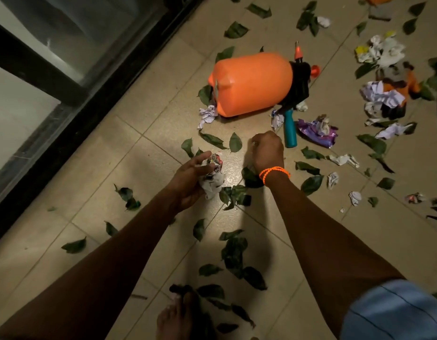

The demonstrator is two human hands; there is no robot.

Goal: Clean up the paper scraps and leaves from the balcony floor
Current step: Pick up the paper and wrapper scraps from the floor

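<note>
While seen from above on a beige tiled balcony floor [143, 182], two bare forearms reaching forward and down. Left hand [190, 182] palm up, fingers curled round a wad of crumpled paper scraps [213, 176], white with coloured print, held just above the tiles. Right hand [267, 149] knuckles up, orange beaded bracelet [273, 173] at the wrist, fingers bent down and inward toward the floor; cannot tell whether anything pinched beneath them. Dark green leaves [233, 253] scattered all round the hands, some just beside the right wrist, more near a bare foot [174, 320] at the bottom edge. Beyond the hands, an orange pressure sprayer [251, 84] lying on its side, black pump head and teal handle [289, 128] pointing right. More crumpled paper [382, 96] heaped at upper right, a purple wrapper [316, 131] near the teal handle, small scraps well apart across the right side. Black-framed glass door [65, 57] along the left.
</note>
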